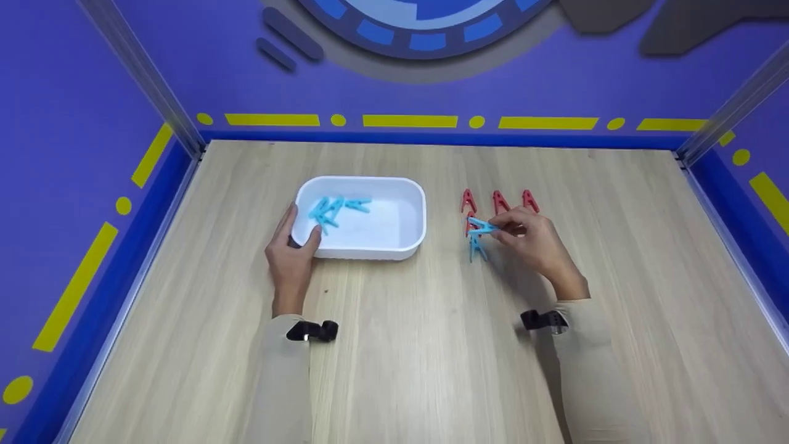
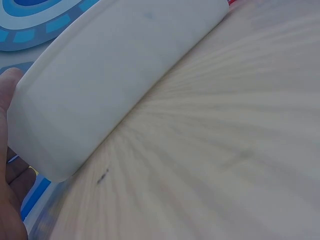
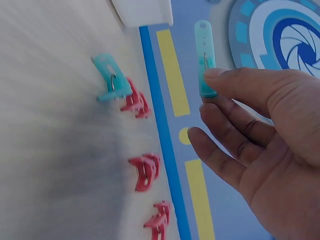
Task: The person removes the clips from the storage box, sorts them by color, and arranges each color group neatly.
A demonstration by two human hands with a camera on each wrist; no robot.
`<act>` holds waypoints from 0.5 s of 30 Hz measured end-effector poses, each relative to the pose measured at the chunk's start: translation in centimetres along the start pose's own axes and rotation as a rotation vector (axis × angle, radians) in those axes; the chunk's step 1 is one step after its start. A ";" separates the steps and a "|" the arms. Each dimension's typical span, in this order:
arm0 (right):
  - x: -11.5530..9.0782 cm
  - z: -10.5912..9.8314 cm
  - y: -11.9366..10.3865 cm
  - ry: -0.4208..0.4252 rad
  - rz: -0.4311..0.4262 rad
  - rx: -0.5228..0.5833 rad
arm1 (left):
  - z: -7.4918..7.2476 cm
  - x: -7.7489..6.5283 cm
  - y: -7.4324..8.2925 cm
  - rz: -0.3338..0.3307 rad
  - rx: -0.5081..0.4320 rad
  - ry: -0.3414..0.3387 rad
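In the head view my left hand (image 1: 290,259) grips the left end of a white plastic tub (image 1: 363,253), thumb at the front rim, fingers along the outside. Several light-blue clothespins (image 1: 357,205) lie in the tub's left half. My right hand (image 1: 533,240) pinches another blue clothespin (image 3: 204,45) between thumb and fingers, held above the table. Beneath it, one blue clothespin (image 1: 476,248) stands on the wood, just in front of a partly hidden red clothespin (image 1: 470,231). The left wrist view has the tub's outer wall (image 2: 110,75) and part of the left hand (image 2: 12,195).
Behind the right hand, three red clothespins (image 1: 500,202) form a row on the wooden table (image 1: 394,345). Blue-purple panels with yellow marks (image 1: 410,121) enclose the table's back and sides. A small dark spot (image 1: 326,291) marks the wood near the left hand.
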State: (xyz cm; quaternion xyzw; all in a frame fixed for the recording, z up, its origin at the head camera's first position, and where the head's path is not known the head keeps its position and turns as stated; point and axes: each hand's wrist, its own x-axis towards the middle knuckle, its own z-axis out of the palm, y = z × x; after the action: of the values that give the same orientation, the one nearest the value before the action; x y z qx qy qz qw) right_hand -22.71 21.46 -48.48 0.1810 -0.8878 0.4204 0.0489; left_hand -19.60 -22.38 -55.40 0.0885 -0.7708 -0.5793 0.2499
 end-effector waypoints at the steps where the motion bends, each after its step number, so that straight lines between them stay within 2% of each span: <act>1: 0.0 -0.2 0.1 -0.003 0.011 0.002 | 0.0 0.0 0.0 -0.002 0.006 0.000; 15: -0.9 -3.4 2.2 -0.054 0.095 -0.040 | -0.2 0.0 0.1 0.004 0.021 0.000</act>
State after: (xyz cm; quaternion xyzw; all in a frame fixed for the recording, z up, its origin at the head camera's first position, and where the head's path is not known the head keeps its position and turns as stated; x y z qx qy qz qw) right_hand -22.87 25.67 -48.14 0.1490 -0.9046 0.3994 0.0085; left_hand -19.45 -22.49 -55.28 0.0897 -0.7770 -0.5708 0.2500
